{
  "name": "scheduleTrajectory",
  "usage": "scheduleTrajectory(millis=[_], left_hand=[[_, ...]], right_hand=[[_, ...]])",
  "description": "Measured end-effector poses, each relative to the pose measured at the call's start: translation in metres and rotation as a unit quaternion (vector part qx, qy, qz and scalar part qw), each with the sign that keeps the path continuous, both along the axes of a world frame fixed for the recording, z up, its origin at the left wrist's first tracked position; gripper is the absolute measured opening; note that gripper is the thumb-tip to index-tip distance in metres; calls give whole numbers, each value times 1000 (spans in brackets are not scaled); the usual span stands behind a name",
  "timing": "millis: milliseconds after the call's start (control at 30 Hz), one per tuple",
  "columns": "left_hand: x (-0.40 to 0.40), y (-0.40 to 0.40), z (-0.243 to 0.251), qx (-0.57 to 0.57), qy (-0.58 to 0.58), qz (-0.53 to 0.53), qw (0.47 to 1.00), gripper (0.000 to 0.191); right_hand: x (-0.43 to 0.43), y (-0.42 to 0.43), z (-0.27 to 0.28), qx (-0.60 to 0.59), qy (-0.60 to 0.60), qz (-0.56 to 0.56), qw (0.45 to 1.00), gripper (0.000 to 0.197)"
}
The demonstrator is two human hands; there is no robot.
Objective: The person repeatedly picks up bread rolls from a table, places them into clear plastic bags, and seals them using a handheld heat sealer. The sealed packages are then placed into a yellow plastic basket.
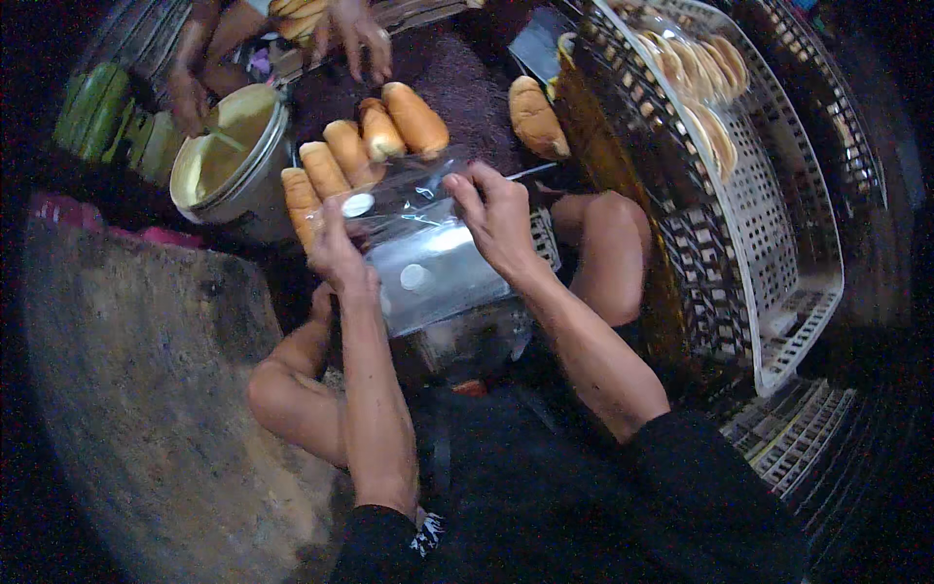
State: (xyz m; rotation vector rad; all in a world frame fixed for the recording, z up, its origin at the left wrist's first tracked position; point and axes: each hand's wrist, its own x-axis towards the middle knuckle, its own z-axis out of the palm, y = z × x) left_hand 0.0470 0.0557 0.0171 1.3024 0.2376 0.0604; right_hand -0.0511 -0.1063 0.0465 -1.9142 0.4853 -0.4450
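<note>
Between my two hands a clear plastic bag (419, 201) is stretched. My left hand (341, 252) grips its left edge, and my right hand (496, 212) pinches its right edge between thumb and fingers. Under it lies a stack of shiny clear plastic bags (452, 270) with round holes or spots. Just beyond the bag, several elongated bread rolls (350, 153) lie in a slanting row; the leftmost roll (298, 193) is close to my left hand. Another bread roll (538, 117) lies apart, farther right.
A co-worker's hand (357, 36) reaches over the rolls; the other (188, 102) is at a bucket (273, 157) of yellowish filling with a utensil. At the right stands a tilted plastic crate (821, 197) with bagged bread (697, 66). A wooden board (160, 350) lies left.
</note>
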Motion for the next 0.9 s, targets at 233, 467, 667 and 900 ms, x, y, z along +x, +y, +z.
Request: scheduleTrajectory(millis=[233, 467, 667, 900], left_hand=[[29, 55, -20, -56, 86, 80, 991, 56], [37, 35, -5, 17, -72, -54, 996, 65], [6, -5, 19, -98, -26, -237, 966, 62], [-25, -11, 18, -331, 41, -164, 928, 57]], right_hand=[[87, -47, -52, -327, -38, -77, 941, 49], [-13, -118, 55, 281, -55, 8, 958, 46], [26, -79, 37, 189, -28, 86, 978, 52], [-9, 13, 49, -298, -176, 97, 933, 39]])
